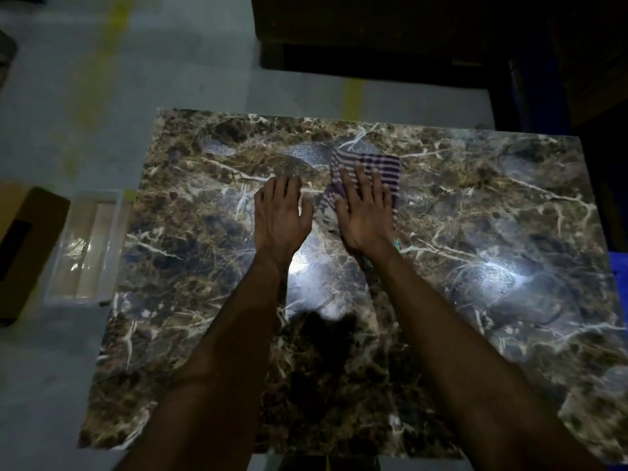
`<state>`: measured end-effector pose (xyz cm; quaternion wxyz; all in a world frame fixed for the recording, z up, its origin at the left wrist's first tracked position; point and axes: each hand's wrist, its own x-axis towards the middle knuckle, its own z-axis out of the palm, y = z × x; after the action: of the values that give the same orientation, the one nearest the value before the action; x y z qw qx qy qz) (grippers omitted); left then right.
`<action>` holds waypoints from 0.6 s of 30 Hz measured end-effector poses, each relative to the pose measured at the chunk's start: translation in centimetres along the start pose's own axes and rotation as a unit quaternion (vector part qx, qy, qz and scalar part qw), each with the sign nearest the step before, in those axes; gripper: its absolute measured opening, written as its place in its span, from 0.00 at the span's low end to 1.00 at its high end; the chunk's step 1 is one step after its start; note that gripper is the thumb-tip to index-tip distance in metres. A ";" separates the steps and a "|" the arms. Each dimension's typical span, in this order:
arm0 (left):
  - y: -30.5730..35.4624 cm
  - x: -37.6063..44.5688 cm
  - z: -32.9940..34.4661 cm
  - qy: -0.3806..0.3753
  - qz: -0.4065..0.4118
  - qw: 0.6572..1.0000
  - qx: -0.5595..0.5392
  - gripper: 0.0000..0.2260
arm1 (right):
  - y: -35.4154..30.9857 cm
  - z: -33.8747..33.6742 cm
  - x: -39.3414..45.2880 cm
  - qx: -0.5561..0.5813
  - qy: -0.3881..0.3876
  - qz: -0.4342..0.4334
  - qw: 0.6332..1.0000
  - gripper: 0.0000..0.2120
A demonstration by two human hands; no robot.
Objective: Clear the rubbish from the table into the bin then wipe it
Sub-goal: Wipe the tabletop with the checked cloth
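Where the striped cloth (365, 178) lay on the marble-patterned table (475, 232), it sat toward the far edge, slightly right of centre, bunched and partly folded. The right hand (365, 212) rested palm-down on top of the cloth, fingers straight and spread, pressing it flat against the surface rather than curling round it. The left hand (282, 212) lay just beside the cloth on its left, palm-down on the bare tabletop, fingers extended and relaxed, holding nothing. Both forearms reached forward from the near edge. Damp, dull patches showed on the tabletop near the far edge, and bright light reflections appeared between the arms and to the right. A white rectangular bin (85, 249) stood on the floor just beside the table's left edge, with a cardboard box (23, 246) further left.
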<state>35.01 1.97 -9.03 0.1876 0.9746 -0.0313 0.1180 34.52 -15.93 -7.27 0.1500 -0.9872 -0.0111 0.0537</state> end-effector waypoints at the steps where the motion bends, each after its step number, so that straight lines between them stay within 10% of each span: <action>1: -0.1 0.1 0.1 -0.015 -0.004 1.000 -0.004 0.18 | -0.2 0.1 -0.6 -0.004 -0.005 -0.026 1.000 0.29; 5: 0.0 0.3 0.0 -0.077 -0.015 0.996 -0.034 0.24 | 1.8 -0.4 -3.6 -0.008 -0.029 -0.095 0.995 0.29; 13: -0.2 0.4 0.1 -0.052 -0.017 0.997 -0.048 0.24 | 1.4 -1.0 2.9 0.002 -0.001 0.028 1.000 0.32; 18: -0.5 0.8 0.2 -0.059 -0.014 0.997 -0.053 0.21 | 0.3 0.3 -0.7 -0.014 -0.021 -0.103 0.994 0.29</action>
<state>35.92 2.32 -9.17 0.2389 0.9688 -0.0350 0.0555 33.83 -16.12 -7.53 0.1407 -0.9814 -0.1165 0.0585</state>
